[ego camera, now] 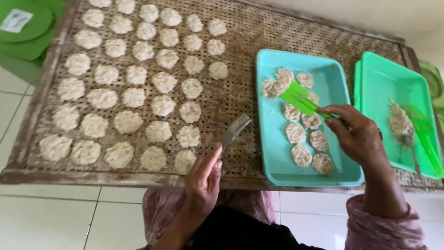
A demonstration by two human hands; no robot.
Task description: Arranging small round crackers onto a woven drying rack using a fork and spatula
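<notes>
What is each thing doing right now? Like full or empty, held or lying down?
fork: held in left hand, tines over the mat
green spatula: held in right hand, over the patties
blue tray: partly filled with patties
green tray: nearly empty, one lump and a spoon inside
woven mat: left part covered in rows of patties

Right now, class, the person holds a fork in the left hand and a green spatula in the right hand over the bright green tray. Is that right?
Not quite. The head view shows the right hand holding the green spatula over the turquoise tray, not the bright green tray beside it. The left hand does hold the fork.
</notes>
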